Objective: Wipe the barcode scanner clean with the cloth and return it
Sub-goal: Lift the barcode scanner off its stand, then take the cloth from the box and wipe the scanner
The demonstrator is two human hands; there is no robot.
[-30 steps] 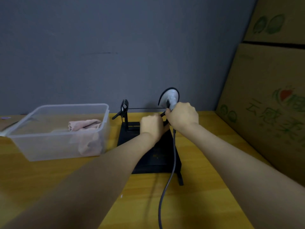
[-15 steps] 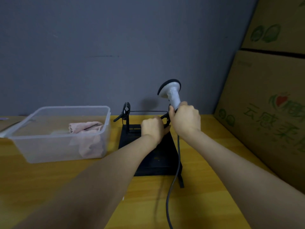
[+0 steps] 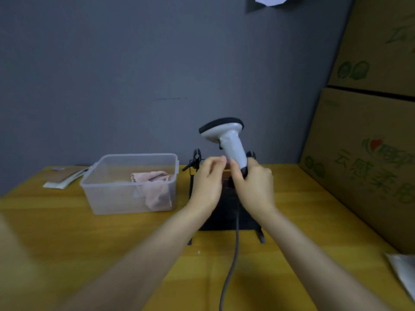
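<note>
Right hand (image 3: 254,187) grips upright scanner (image 3: 229,140); left hand (image 3: 207,182) beside.

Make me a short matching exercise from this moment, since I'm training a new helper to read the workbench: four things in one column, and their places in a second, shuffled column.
Things:
1. barcode scanner
2. cloth
3. black stand
4. cardboard boxes

Places:
A. inside the clear plastic tub
B. stacked along the table's right side
C. on the table, behind the two hands
D. held up by its handle in the right hand, with the left hand next to it

Pairs: 1-D, 2-A, 3-C, 4-B
</note>
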